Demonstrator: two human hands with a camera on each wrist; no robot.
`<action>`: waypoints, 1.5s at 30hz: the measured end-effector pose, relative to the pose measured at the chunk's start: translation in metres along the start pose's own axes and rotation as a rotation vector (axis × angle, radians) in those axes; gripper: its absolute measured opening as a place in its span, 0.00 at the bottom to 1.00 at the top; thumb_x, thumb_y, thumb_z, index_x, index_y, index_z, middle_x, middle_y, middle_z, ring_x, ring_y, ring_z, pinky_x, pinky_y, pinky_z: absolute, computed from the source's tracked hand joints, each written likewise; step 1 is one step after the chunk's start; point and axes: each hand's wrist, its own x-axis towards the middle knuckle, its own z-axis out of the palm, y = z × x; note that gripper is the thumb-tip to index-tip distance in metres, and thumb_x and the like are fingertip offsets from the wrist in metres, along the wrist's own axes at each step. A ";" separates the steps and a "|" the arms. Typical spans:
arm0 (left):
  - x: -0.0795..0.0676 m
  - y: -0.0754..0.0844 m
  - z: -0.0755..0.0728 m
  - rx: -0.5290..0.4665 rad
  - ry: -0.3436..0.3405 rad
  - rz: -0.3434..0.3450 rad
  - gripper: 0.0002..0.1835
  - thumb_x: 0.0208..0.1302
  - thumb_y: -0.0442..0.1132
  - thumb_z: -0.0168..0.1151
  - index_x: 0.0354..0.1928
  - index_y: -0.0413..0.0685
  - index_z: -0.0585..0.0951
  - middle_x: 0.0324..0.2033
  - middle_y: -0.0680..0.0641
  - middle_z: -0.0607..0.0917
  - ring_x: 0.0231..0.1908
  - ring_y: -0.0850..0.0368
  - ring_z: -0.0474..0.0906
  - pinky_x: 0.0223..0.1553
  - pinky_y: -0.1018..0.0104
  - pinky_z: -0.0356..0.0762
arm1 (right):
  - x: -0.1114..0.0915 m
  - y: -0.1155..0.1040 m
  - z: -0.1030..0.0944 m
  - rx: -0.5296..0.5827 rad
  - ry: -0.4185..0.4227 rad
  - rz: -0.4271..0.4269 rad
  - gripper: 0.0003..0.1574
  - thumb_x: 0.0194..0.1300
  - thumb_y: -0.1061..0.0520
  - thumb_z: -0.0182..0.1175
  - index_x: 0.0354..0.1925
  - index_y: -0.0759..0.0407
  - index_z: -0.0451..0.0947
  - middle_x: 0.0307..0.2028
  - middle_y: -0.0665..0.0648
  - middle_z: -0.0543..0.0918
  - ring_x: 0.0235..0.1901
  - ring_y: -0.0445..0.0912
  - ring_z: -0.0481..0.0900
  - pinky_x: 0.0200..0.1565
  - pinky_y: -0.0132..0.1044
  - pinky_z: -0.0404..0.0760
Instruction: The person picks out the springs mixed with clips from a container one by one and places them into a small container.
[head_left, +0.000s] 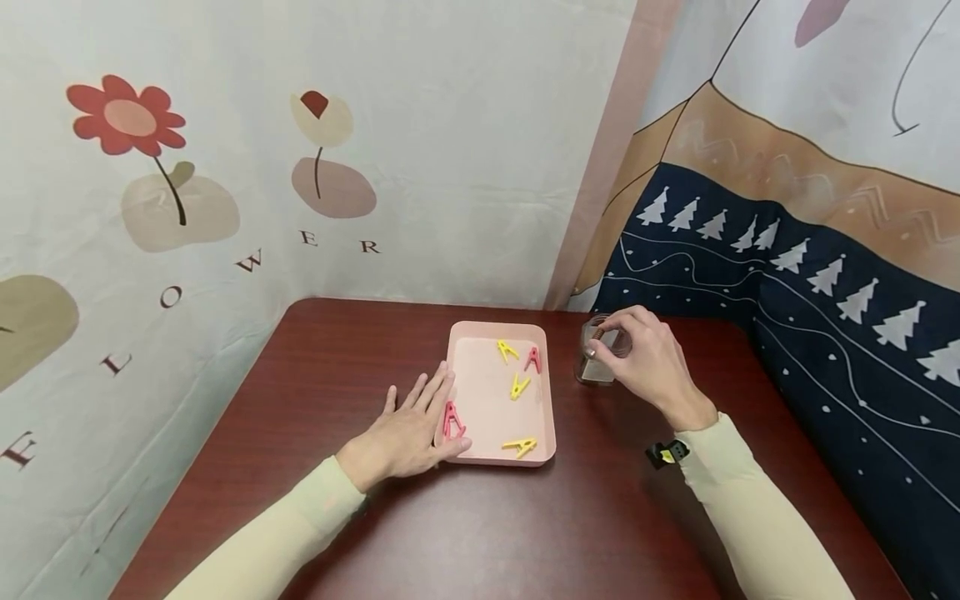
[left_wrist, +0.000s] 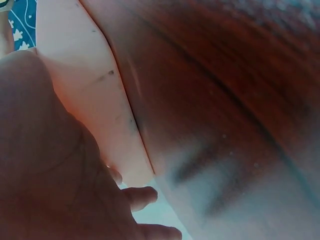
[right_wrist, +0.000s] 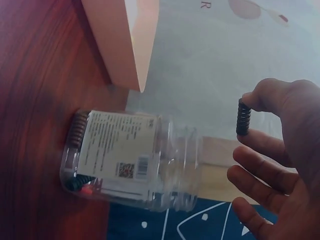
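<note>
My right hand (head_left: 651,354) is over the mouth of a clear plastic jar (right_wrist: 172,165). It pinches a small dark coil spring (right_wrist: 243,117) between thumb and index finger, the other fingers spread apart. Through the jar's wall show another coil spring (right_wrist: 79,127), a dark green piece (right_wrist: 75,183) and a red bit, beside a printed label (right_wrist: 120,145). With fingers stretched out, my left hand (head_left: 405,433) rests along the left rim of a pink tray (head_left: 487,417). A pink clothespin (head_left: 452,419) lies in the tray close by that hand.
Farther over in the tray lie yellow clothespins (head_left: 518,387) and a red one (head_left: 533,359). The dark red wooden table (head_left: 517,533) ends at a printed cloth wall (head_left: 450,167) behind it, with a dark blue tree-patterned cloth (head_left: 795,333) on the right.
</note>
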 end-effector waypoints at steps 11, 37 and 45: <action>0.001 -0.001 0.002 0.012 0.004 -0.004 0.64 0.81 0.80 0.56 0.98 0.50 0.42 0.98 0.49 0.38 0.96 0.33 0.44 0.88 0.13 0.41 | -0.003 0.020 0.009 0.038 -0.018 0.104 0.15 0.75 0.57 0.78 0.55 0.64 0.92 0.63 0.67 0.89 0.54 0.65 0.89 0.50 0.59 0.91; 0.000 0.000 0.000 0.019 0.002 -0.002 0.64 0.81 0.79 0.57 0.98 0.49 0.42 0.98 0.48 0.38 0.96 0.33 0.45 0.88 0.13 0.41 | 0.000 0.034 0.015 0.061 -0.039 0.124 0.17 0.76 0.57 0.77 0.55 0.68 0.91 0.62 0.70 0.89 0.60 0.67 0.89 0.61 0.66 0.91; 0.001 -0.001 0.000 0.020 0.001 -0.007 0.64 0.81 0.79 0.57 0.98 0.49 0.42 0.98 0.48 0.38 0.96 0.33 0.44 0.89 0.13 0.41 | 0.000 0.034 0.014 0.062 -0.044 0.130 0.22 0.76 0.56 0.77 0.60 0.68 0.89 0.62 0.71 0.89 0.60 0.68 0.88 0.65 0.69 0.90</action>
